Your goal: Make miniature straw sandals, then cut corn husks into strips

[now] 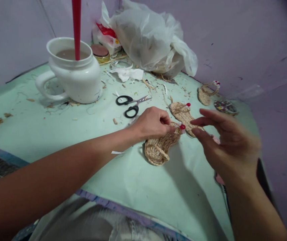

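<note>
Near the table's middle lies a small woven straw sandal [157, 153], its coiled heel toward me and white and red beads at its toe end. My left hand [155, 124] is closed at the sandal's toe end, fingers pinched beside the beads and hiding part of the weave. To the right, my right hand [227, 142] hovers with thumb and fingers apart, and nothing shows between them. Just behind, a second straw sandal [183, 115] carries a red bead; my right fingertips overlap its edge in view, and I cannot tell whether they touch.
Black-handled scissors [133, 103] lie beyond my left wrist. A white mug [80, 80] of brownish liquid holds a red stick [76, 26]. Behind are a plastic bag [150, 36] and a tape roll [122, 64]. Another beaded straw piece [204, 96] and a bead dish [225, 106] sit by the wall.
</note>
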A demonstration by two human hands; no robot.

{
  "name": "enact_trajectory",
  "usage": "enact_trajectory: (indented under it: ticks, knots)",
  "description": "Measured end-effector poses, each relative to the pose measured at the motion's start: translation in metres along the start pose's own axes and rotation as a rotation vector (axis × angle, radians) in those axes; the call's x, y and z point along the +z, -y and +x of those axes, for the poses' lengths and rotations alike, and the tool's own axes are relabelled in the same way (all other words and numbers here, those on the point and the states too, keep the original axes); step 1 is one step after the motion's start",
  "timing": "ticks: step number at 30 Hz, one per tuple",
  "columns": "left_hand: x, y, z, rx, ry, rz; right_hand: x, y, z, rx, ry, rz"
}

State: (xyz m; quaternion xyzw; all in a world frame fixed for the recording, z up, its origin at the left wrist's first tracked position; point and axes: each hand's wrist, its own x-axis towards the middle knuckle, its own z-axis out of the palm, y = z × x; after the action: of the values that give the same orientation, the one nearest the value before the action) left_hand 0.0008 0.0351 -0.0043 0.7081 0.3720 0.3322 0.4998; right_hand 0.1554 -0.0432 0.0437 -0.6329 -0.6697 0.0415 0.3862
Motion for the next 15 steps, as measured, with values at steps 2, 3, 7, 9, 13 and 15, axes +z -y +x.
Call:
enact_trajectory:
  ticks: [2, 3, 7, 9, 13, 15]
  knots:
    - [-0.001, 0.0, 0.0, 0.005, 0.0, -0.032, 0.002, -0.002, 0.001, -0.028, 0.039, -0.002]
    - [-0.001, 0.0, 0.0, 0.009, -0.001, -0.042, 0.003, -0.003, 0.002, -0.03, 0.054, -0.016]
    - [-0.003, 0.001, 0.0, 0.02, 0.004, -0.042, 0.006, -0.001, 0.003, -0.026, 0.066, -0.05]
    - [-0.003, 0.001, 0.001, 0.023, 0.007, -0.031, 0.008, -0.001, 0.004, -0.028, 0.062, -0.039]
    - [-0.003, 0.003, 0.001, 0.027, 0.0, -0.006, 0.011, -0.002, 0.006, -0.055, 0.061, -0.032]
    - [-0.002, 0.003, 0.001, 0.031, -0.006, -0.003, 0.013, -0.004, 0.006, -0.065, 0.056, -0.018]
